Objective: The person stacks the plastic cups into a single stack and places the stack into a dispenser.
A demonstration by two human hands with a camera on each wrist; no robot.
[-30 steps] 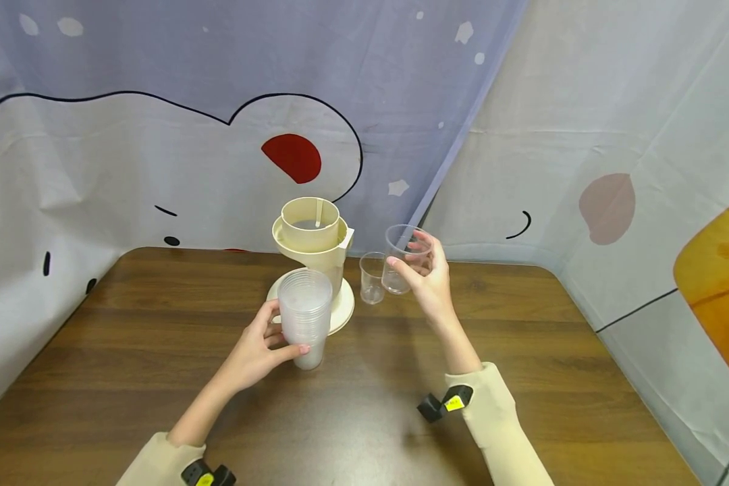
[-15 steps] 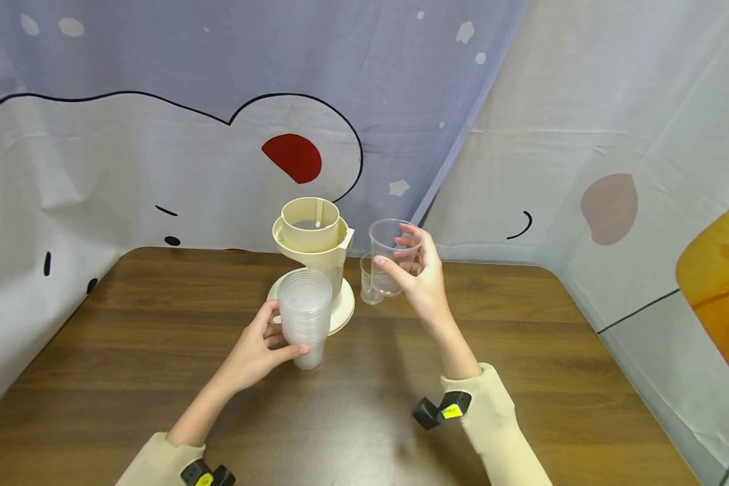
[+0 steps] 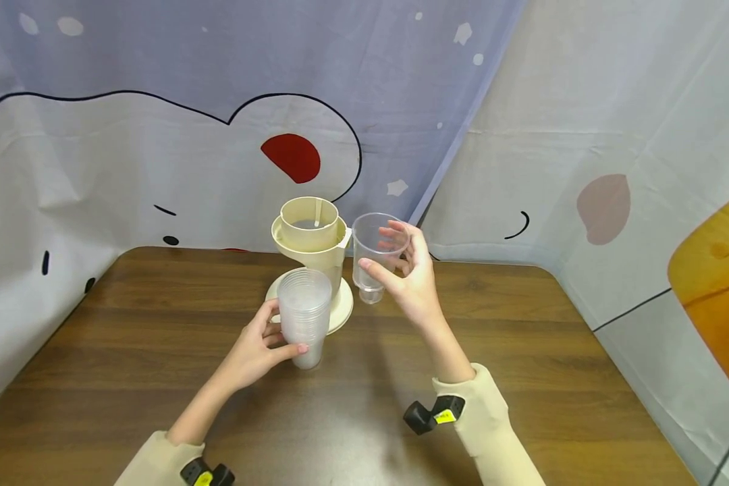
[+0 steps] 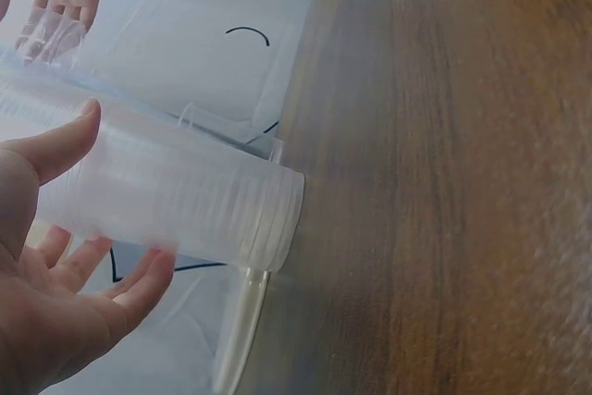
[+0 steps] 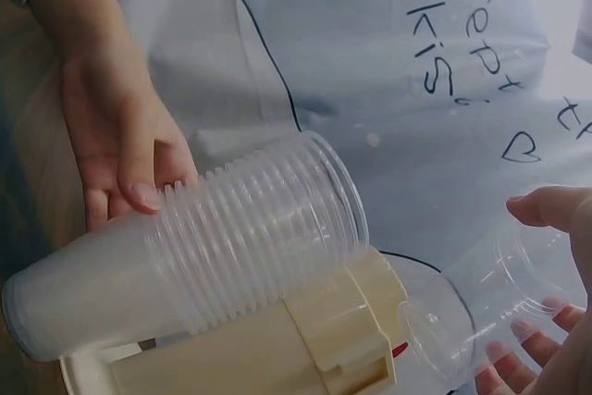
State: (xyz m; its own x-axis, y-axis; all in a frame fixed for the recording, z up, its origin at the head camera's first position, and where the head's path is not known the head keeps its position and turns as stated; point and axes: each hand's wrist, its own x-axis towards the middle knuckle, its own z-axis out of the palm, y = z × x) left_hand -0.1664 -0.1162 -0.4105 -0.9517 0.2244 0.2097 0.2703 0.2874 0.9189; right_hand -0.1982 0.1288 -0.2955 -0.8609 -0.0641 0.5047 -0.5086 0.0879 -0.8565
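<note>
My left hand point(image 3: 258, 351) grips the lower part of a tall stack of clear plastic cups point(image 3: 306, 310), thumb in front and fingers round the far side. The stack stands upright, rim up, in front of the cream dispenser. My right hand point(image 3: 410, 270) holds one clear plastic cup point(image 3: 367, 253) upright, thumb on the near side and fingers behind. This cup overlaps a second clear cup point(image 3: 372, 295) standing on the table, so only the lower end of that one shows. In the right wrist view the stack's ridged rims point(image 5: 268, 219) lie close beside the dispenser.
A cream plastic dispenser point(image 3: 310, 246) with an open round top stands on a round base point(image 3: 341, 307) behind the stack. The brown wooden table point(image 3: 158, 324) ends at a printed cloth backdrop point(image 3: 219, 175). A wrist camera point(image 3: 434, 413) sits on the right sleeve.
My right hand has moved left and slightly up with its cup, which now overlaps the standing cup more and comes up to the dispenser's edge. The left hand and stack have stayed put.
</note>
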